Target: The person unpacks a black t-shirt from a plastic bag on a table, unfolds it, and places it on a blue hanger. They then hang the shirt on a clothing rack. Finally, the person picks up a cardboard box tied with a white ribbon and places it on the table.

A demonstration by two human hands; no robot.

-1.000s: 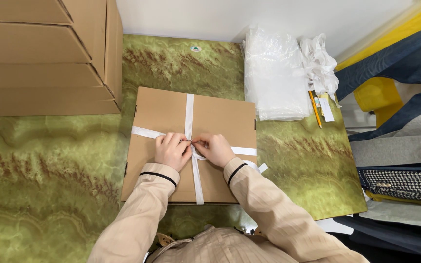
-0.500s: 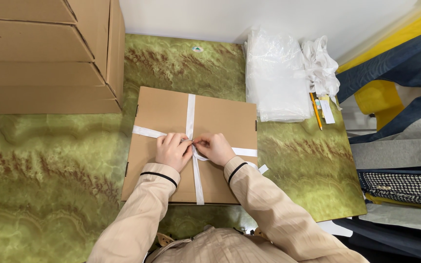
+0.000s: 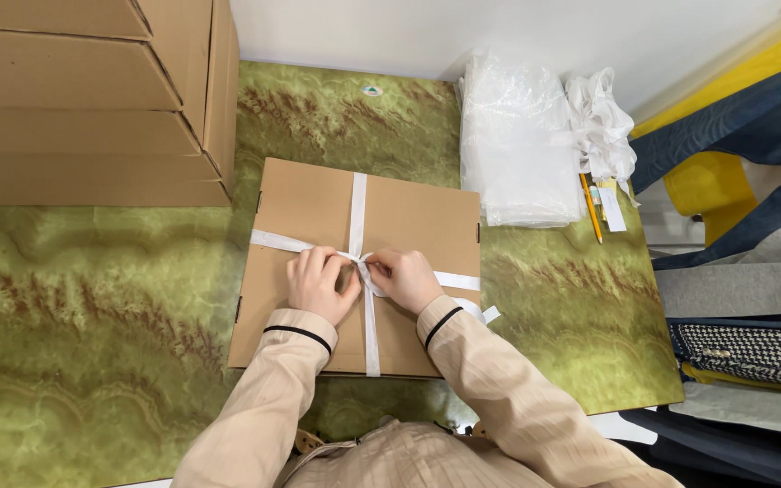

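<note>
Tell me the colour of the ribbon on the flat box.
White ribbon, seen in the head view, crossing the brown cardboard box.

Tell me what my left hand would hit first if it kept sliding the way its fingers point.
Probably the right hand: the left hand points up and right, toward the white ribbon crossing on the cardboard box, where both hands almost meet.

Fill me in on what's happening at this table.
A person is tying a white ribbon crosswise around a flat cardboard box on a green marbled table. The left hand and right hand meet at the crossing, pinching the ribbon. Stacked cardboard boxes sit at the far left, clear plastic bags at the far right.
</note>
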